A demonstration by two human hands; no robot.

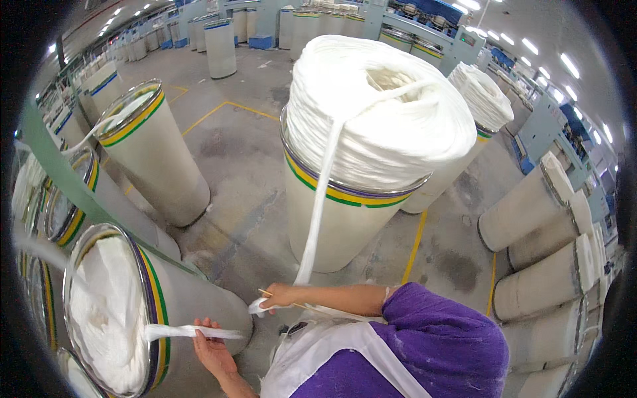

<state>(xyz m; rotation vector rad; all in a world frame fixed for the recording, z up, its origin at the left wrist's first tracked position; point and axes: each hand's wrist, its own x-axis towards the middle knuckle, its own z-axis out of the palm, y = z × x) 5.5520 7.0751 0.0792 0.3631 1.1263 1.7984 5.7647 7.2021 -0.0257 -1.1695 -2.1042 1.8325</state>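
Note:
My left hand (213, 348) is at the lower left, fingers curled around a white cotton sliver (169, 331). That strand comes over the rim of a nearby can (159, 298) filled with coiled sliver, and its loose end sticks out past my hand. To the right, my right hand (277, 296) is closed on the end of another sliver (320, 199) and on a thin wooden stick (305, 307). This second strand runs down from a large coil (378, 126) heaped above a tall can (318, 232), passing behind my right forearm.
A further can (159, 159) stands at the left beside a green rail (73, 172). Behind the large coil is another heaped can (481, 99). Several cans (531, 205) line the right side. Yellow lines (417, 245) mark the grey floor, and machines (564, 126) stand farther back.

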